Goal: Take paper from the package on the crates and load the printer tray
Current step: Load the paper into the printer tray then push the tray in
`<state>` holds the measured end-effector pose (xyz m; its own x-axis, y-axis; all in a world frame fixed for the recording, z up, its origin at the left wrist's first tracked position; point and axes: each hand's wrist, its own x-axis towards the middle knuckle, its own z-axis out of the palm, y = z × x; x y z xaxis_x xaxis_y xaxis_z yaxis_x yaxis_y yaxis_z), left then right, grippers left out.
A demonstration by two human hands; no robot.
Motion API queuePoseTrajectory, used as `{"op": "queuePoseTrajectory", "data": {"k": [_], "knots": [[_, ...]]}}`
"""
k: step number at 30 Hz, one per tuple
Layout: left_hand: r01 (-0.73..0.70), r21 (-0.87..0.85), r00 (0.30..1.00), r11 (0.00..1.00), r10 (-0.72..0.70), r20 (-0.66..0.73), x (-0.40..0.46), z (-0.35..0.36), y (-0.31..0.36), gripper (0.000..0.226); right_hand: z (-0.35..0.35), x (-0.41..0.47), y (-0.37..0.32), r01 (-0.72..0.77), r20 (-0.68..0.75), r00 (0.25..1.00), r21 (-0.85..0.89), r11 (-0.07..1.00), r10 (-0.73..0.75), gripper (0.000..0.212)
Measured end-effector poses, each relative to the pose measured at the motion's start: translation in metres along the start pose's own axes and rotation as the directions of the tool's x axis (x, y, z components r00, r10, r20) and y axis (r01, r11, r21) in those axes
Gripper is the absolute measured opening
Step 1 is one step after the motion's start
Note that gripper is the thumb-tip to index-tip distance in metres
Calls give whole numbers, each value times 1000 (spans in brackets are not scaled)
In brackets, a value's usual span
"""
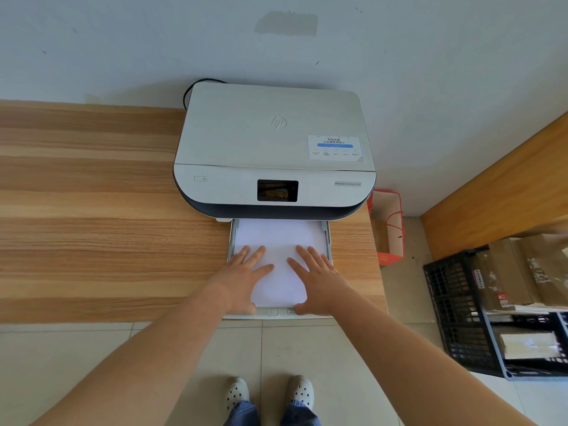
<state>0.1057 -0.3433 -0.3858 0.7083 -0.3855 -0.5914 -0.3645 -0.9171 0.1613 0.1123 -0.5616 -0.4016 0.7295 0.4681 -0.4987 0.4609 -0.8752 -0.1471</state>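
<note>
Paper [278, 241] lies in the printer tray [329, 238], flat under my fingers. I see my left hand [242, 276] spread and pressing near its left edge, my right hand [319, 279] likewise splayed on its right, gripping nothing.

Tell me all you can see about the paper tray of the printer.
The tray is pale grey plastic, pulled out from under the printer toward the person, its front lip past the desk edge. Low side rails frame a flat stack of white paper filling it. The left hand and right hand lie flat and open on the paper, heels near the front lip.
</note>
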Motion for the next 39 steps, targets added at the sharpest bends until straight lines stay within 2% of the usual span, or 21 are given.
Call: {"op": "queuePoseTrajectory", "data": {"k": [4,7,13,19,25,30,39], "knots": [[-1,5,1000,1000,1,-14,0,-2,-1,93,3,-3,1,2,-27,1000,4,1000,-2,100],[-6,75,999,997,9,-34,1,-4,2,98,3,-4,0,-10,-28,1000,-1,1000,10,99],[2,82,1000,997,-4,26,5,-6,5,101,4,-5,-2,-15,-22,1000,-20,1000,15,99],[9,134,1000,991,-10,9,3,-6,6,99,1,-6,0,-22,-3,1000,-17,1000,22,98],[-27,120,999,992,31,-35,-5,-1,14,85,1,-6,-7,-25,-9,1000,-36,999,25,96],[-40,42,996,998,44,-75,-11,6,6,74,-2,-10,-7,-29,-7,1000,-38,999,29,92],[-69,90,987,994,81,-140,-15,9,3,58,-3,-15,-11,-51,-13,999,-16,999,51,89]]}}
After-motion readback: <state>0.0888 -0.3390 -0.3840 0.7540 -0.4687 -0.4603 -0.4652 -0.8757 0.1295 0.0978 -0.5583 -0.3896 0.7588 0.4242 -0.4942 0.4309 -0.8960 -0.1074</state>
